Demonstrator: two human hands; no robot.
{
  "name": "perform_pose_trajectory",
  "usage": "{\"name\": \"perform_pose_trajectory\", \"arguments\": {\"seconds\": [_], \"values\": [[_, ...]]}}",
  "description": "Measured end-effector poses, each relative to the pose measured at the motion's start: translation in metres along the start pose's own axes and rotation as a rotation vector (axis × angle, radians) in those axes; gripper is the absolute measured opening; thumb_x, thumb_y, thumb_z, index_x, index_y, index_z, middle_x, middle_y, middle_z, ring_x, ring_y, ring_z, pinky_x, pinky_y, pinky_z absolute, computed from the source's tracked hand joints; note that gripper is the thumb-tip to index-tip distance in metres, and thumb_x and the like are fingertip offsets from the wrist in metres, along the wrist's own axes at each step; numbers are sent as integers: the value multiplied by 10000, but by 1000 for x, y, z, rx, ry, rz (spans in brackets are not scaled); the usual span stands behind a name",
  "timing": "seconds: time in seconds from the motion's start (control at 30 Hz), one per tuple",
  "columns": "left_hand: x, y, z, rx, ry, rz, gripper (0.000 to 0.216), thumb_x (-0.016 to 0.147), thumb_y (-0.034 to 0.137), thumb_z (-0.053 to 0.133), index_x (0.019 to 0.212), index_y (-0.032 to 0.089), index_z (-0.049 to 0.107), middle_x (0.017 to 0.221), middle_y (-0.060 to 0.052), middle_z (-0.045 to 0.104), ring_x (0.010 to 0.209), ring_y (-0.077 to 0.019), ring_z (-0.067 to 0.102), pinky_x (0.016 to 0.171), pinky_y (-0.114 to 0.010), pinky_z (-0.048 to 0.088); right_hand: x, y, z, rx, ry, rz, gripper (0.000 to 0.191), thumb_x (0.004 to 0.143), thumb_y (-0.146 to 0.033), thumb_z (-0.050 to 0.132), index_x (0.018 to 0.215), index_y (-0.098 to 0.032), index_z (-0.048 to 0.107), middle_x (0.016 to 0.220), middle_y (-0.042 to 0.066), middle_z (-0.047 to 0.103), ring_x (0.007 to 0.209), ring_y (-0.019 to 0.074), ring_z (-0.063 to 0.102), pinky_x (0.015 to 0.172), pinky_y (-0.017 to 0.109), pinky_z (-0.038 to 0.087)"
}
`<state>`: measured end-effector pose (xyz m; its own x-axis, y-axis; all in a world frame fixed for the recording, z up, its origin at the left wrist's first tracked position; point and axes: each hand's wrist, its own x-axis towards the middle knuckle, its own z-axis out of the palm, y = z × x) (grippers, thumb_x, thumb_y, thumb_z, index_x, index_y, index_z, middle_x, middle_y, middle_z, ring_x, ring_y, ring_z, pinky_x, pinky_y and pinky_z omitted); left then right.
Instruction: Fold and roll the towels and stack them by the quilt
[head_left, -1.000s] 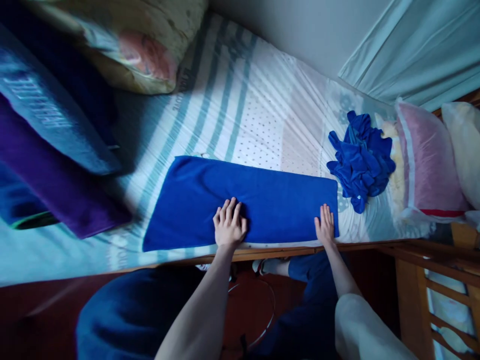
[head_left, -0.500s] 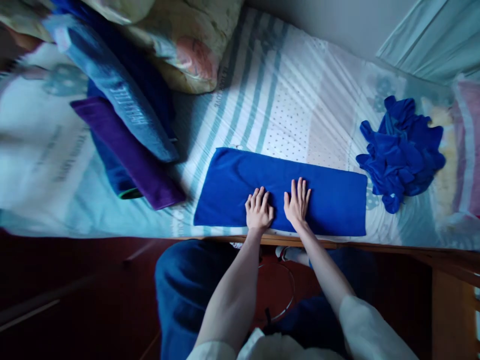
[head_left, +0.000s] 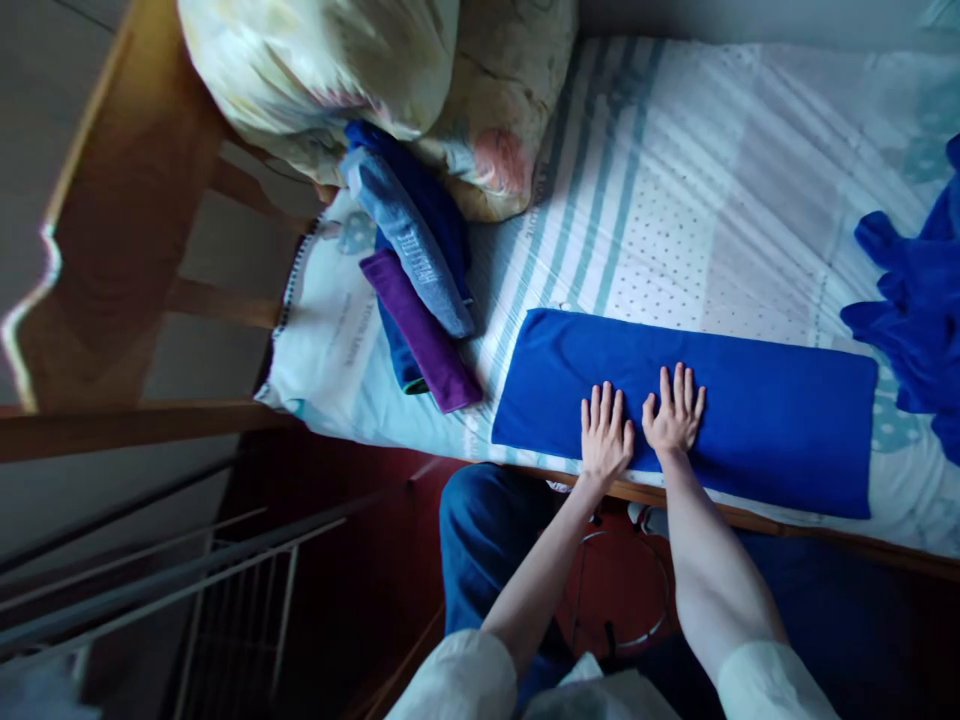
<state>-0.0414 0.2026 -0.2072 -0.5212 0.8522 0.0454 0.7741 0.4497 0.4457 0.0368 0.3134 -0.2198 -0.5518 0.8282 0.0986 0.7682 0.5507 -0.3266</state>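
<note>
A blue cloth (head_left: 780, 420), folded into a long rectangle, lies flat along the near edge of the bed. My left hand (head_left: 606, 430) rests palm down on its near part, fingers stretched out. Beside it, slightly to the right, my right hand (head_left: 675, 412) also lies flat on the cloth with the fingers spread and the thumb out. Neither hand grips anything. Faint wrinkles show in the cloth's left part. At the right edge of view sits a crumpled blue cloth heap (head_left: 919, 300), partly cut off.
Left of the cloth lie a purple folded cloth (head_left: 424, 332), a light blue folded cloth (head_left: 409, 240) with lettering, and darker blue cloths under them. Patterned pillows (head_left: 495, 150) stand behind. A wooden bed end (head_left: 120, 220) rises at left, above a metal rack (head_left: 247, 570).
The view has swung left, so the bed and cloths appear further right. Both hands have slid a little left along the blue cloth, and the left fingers look straighter.
</note>
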Motion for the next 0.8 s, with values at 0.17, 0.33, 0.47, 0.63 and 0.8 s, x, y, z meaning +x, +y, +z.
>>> {"name": "perform_pose_trajectory", "arguments": {"seconds": [0.17, 0.33, 0.47, 0.63, 0.8], "values": [[12, -37, -25, 20, -133, 138, 629, 1017, 366, 379, 1616, 207, 273, 1691, -96, 237, 1582, -254, 160, 1296, -503, 175, -1, 2, 0, -34, 21, -10, 638, 938, -273, 432, 1570, -198, 394, 1657, 114, 340, 1536, 307, 276, 1243, 587, 183], [15, -126, -73, 128, -55, -62, 629, 1021, 374, 374, 1609, 170, 283, 1681, -131, 248, 1577, -265, 174, 1292, -521, 163, -1, 0, -3, -31, 28, -26, 652, 925, -268, 435, 1571, -193, 390, 1662, 116, 330, 1534, 310, 277, 1238, 590, 195], [16, -133, -80, 157, 4, -150, 652, 1020, 356, 354, 1619, 132, 227, 1693, -156, 183, 1585, -294, 103, 1283, -578, 138, -1, 0, -2, -27, 33, -22, 666, 908, -262, 440, 1569, -194, 394, 1664, 109, 326, 1535, 313, 273, 1239, 590, 194], [49, -82, -54, 102, -169, 230, 629, 1019, 396, 370, 1607, 183, 296, 1697, -102, 208, 1590, -267, 72, 1300, -527, 111, -1, 0, -2, -24, 37, -22, 649, 905, -256, 438, 1551, -187, 423, 1647, 121, 357, 1527, 309, 293, 1233, 595, 205], [99, -117, -57, 118, -134, 157, 651, 1017, 460, 361, 1603, 182, 303, 1695, -98, 229, 1592, -270, 72, 1295, -535, 100, -1, -1, -4, -14, 32, -22, 649, 900, -258, 442, 1544, -176, 432, 1642, 129, 366, 1529, 312, 289, 1231, 601, 206]]}}
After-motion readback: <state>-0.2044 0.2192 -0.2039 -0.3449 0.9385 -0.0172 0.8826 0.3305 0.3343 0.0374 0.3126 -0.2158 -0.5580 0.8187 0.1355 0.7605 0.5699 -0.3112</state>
